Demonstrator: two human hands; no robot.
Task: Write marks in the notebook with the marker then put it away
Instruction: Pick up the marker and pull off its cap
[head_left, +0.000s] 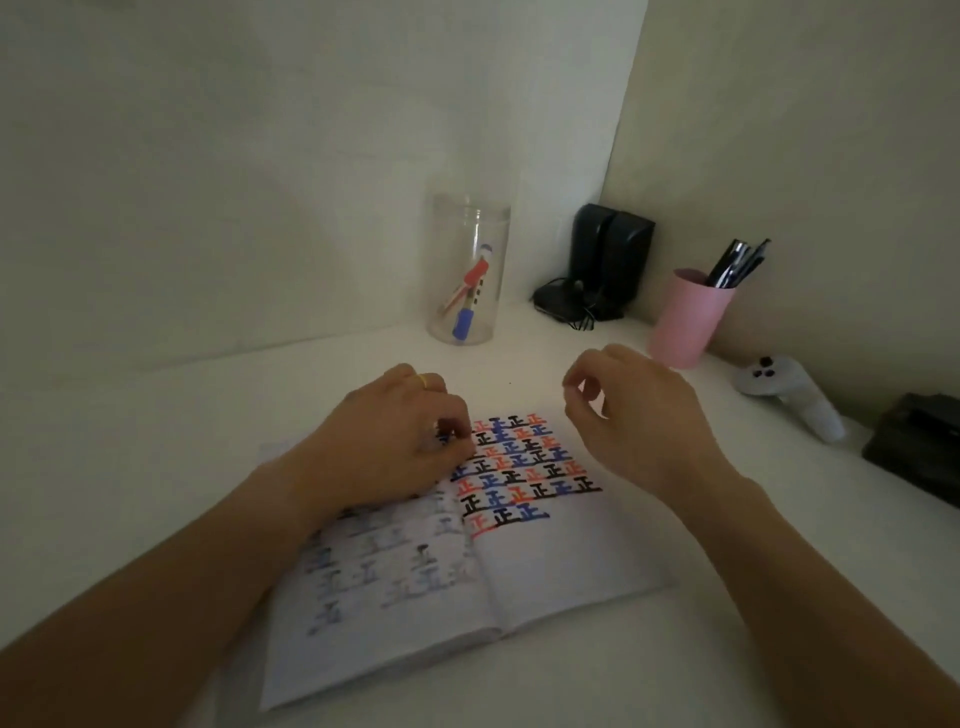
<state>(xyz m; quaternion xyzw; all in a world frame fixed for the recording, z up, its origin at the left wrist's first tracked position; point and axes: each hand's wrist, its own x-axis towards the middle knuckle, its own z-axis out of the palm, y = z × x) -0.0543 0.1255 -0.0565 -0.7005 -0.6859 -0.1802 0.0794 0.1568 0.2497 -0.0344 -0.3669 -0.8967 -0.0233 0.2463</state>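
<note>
Paper pages of the notebook lie open on the table, with markers standing in the clear jar behind it, so keep the page pinned flat and reach straight for the jar. Your left hand rests curled on the left page, whether it grips anything I cannot tell; your right hand hovers empty above the top edge, fingers loosely pinched.

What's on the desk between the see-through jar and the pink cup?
In the head view, black speakers with tangled cords stand at the back between the clear jar and the pink cup. Nearer the front, the white desk is bare.
</note>
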